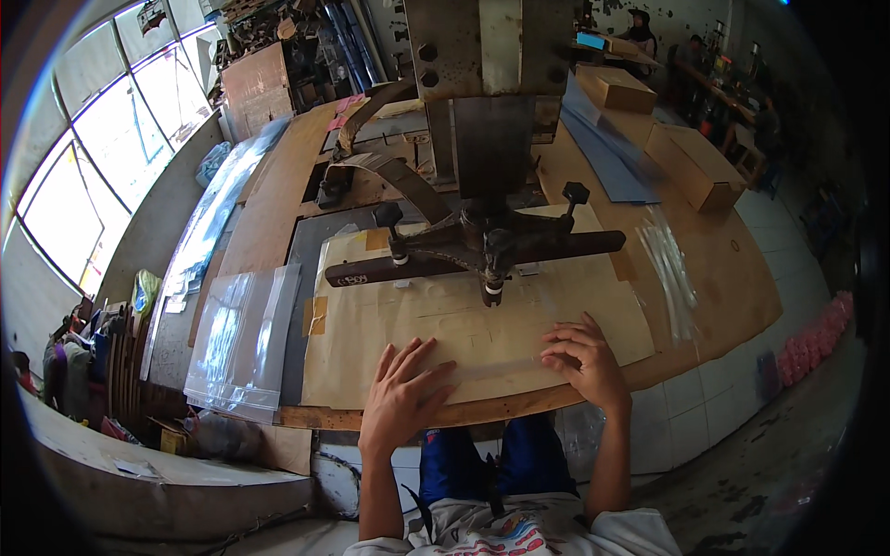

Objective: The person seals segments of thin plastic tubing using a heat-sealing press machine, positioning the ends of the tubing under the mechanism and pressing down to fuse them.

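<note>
My left hand (405, 394) lies on the cream sheet (556, 320) near the table's front edge, its fingers spread and holding nothing. To the right, my right hand (586, 361) is over the same sheet with its fingers loosely bent and apart. Between the hands runs a faint pale band; I cannot tell whether it is clear plastic or a mark. Just beyond my hands stands a press machine with a dark metal bar (556, 245) across the sheet. Knobbed screws (387, 216) sit on its head. Brown tape (317, 316) shows at the sheet's edges.
Clear plastic bags (243, 343) lie at the left of the wooden table (760, 287). Thin clear strips (667, 278) lie at the right. Behind them are blue sheets (607, 148) and cardboard boxes (697, 167). Pink bundles (816, 341) rest on the floor. Other people sit far right.
</note>
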`<control>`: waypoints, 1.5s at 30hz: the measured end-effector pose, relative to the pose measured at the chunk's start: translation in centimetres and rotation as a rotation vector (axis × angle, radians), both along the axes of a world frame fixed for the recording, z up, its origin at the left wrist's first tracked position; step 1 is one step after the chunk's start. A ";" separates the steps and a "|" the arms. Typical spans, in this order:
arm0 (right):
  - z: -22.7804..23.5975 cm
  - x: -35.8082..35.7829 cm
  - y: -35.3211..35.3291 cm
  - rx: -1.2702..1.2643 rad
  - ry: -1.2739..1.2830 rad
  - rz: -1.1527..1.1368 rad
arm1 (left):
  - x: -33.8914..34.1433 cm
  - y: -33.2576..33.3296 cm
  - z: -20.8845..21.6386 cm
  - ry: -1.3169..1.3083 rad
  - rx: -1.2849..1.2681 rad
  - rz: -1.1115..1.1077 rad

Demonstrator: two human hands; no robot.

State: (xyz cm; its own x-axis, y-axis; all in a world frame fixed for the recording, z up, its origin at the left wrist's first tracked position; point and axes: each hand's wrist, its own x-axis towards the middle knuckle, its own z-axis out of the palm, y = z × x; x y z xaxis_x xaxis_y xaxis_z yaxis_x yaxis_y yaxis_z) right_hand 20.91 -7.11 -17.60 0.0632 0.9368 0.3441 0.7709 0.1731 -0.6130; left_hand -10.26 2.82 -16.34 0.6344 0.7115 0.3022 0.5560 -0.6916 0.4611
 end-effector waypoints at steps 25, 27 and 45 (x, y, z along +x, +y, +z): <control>-0.9 0.4 0.0 0.058 -0.007 -0.008 | 0.2 -0.2 0.0 -0.076 0.000 0.028; -0.8 0.5 0.0 0.067 -0.010 -0.011 | 0.2 -0.1 -0.2 -0.078 0.008 0.022; -0.8 0.5 -0.2 0.052 -0.010 0.003 | 0.3 -0.2 -0.1 -0.058 -0.004 0.037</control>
State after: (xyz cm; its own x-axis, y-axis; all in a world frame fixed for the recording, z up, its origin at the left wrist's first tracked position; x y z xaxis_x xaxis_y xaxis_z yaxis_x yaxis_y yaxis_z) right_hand 21.41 -7.27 -18.37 0.0566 0.9179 0.3928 0.7762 0.2070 -0.5955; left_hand -10.00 2.59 -16.49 0.5894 0.7353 0.3346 0.5535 -0.6692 0.4958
